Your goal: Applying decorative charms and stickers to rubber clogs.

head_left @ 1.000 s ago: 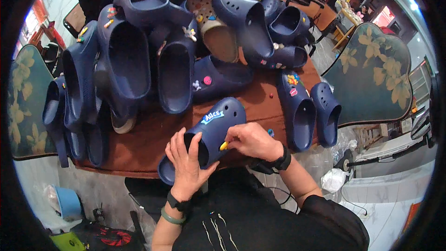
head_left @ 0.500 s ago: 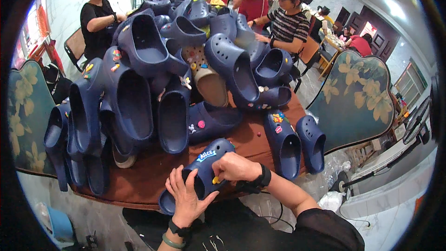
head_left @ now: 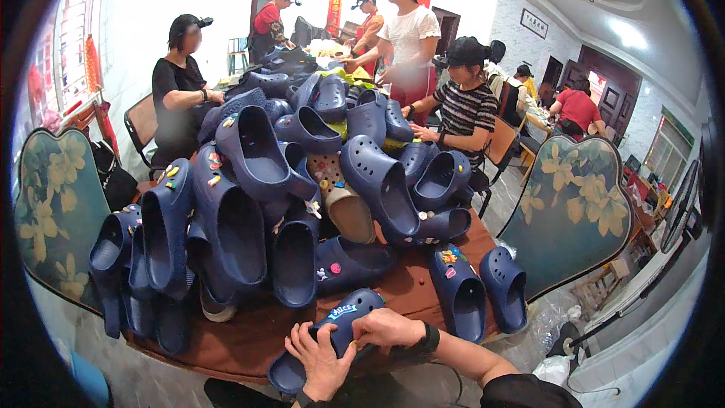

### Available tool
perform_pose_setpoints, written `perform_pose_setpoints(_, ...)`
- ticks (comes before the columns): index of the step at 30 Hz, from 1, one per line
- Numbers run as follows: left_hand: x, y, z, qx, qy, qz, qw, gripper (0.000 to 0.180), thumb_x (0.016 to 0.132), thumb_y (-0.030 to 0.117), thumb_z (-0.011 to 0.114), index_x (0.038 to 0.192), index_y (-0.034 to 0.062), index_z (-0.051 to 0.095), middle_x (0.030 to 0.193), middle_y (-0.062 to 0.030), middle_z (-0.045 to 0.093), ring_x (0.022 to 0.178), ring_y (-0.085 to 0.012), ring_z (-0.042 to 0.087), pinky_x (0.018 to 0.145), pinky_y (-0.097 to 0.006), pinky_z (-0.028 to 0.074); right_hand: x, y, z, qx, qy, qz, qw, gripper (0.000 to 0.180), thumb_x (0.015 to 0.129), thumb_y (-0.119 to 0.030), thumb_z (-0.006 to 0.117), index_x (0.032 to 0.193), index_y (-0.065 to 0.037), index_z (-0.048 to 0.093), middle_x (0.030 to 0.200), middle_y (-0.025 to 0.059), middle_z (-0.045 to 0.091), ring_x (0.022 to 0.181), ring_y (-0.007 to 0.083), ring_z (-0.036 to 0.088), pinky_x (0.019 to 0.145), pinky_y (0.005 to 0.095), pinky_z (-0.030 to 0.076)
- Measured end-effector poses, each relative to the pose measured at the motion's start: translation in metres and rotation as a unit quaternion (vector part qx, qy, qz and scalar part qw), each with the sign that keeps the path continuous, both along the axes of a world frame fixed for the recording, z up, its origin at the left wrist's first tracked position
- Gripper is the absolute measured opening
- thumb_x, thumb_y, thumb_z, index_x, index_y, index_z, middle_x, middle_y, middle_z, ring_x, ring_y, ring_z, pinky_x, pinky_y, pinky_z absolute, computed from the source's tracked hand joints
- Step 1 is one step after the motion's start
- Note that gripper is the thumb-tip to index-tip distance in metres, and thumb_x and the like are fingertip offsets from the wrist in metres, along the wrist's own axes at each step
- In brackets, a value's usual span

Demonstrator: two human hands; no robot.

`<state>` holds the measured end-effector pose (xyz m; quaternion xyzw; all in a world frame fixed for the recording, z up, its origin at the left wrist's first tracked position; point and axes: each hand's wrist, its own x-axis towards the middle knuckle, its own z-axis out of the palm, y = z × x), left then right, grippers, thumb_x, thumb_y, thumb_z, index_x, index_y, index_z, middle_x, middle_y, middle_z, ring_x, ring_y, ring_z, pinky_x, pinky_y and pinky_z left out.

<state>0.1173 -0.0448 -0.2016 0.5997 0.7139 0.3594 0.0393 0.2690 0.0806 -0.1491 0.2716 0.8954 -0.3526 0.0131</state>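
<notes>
A navy blue clog (head_left: 365,302) lies at the table's front edge, its toe pointing away from me and to the right. On its upper is a blue-and-white name charm (head_left: 342,311). My left hand (head_left: 320,361) is closed around the clog's middle, fingers over the opening and thumb along the right side. Beside that thumb, my right hand (head_left: 387,329) pinches a small yellow charm (head_left: 355,343) against the clog's side; my fingers mostly hide it. Past my hands lies another navy clog (head_left: 362,257) with a pink charm.
A tall pile of navy clogs (head_left: 242,249) covers the brown-clothed table (head_left: 411,295), with one beige clog (head_left: 347,208) among them. A charm-decorated clog (head_left: 458,287) and a plain-topped clog (head_left: 504,287) stand at right. Flower-patterned chair backs (head_left: 578,196) flank the table. Several people work beyond.
The view has tilted up, so everything sits lower in the picture and more of the room shows. Both hands stay on the same clog, the yellow charm now more covered by my fingers.
</notes>
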Motion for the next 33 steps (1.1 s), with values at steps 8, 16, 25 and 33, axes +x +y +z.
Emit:
perform_pose_setpoints(8, -0.001, 0.009, -0.013, -0.003, -0.017, -0.001, 1.0, 0.065, 0.069, 0.028, 0.078, 0.122, 0.0165, 0.041, 0.127, -0.0201, 0.032, 0.13, -0.0412, 0.025, 0.107, -0.065, 0.01, -0.013, 0.007, 0.0, 0.122, 0.046, 0.04, 0.991, 0.016, 0.075, -0.015, 0.075, 0.081, -0.006, 0.063, 0.071, 0.0127, 0.066, 0.07, 0.0333, 0.068, 0.058, 0.0418, 0.049)
perform_pose_setpoints(16, -0.001, 0.004, -0.012, 0.017, -0.024, 0.002, 1.0, 0.067, 0.066, 0.027, 0.079, 0.121, 0.0153, 0.041, 0.127, -0.0201, 0.032, 0.129, -0.0405, 0.025, 0.106, -0.064, 0.012, -0.027, -0.001, -0.002, 0.161, 0.045, 0.055, 0.984, 0.016, 0.067, -0.013, 0.076, 0.076, -0.007, 0.065, 0.073, 0.0134, 0.067, 0.074, 0.0354, 0.067, 0.061, 0.0445, 0.05)
perform_pose_setpoints(25, 0.0, 0.007, -0.006, 0.034, 0.005, 0.006, 0.999, 0.061, 0.065, 0.022, 0.077, 0.118, 0.0128, 0.046, 0.126, -0.018, 0.04, 0.128, -0.039, 0.033, 0.109, -0.058, 0.016, -0.009, -0.009, -0.014, 0.121, 0.052, -0.014, 0.991, 0.013, 0.067, -0.012, 0.073, 0.079, -0.007, 0.069, 0.076, 0.0163, 0.067, 0.074, 0.0352, 0.068, 0.063, 0.0467, 0.052)
perform_pose_setpoints(33, -0.004, 0.013, 0.002, 0.009, -0.006, -0.008, 1.0, 0.062, 0.07, 0.031, 0.079, 0.122, 0.016, 0.048, 0.131, -0.0165, 0.039, 0.135, -0.0382, 0.029, 0.113, -0.058, 0.016, 0.107, -0.005, -0.03, 0.172, 0.239, -0.401, 0.868, 0.013, 0.09, -0.011, 0.064, 0.092, 0.0, 0.069, 0.088, 0.0188, 0.069, 0.083, 0.0363, 0.067, 0.072, 0.0405, 0.053)
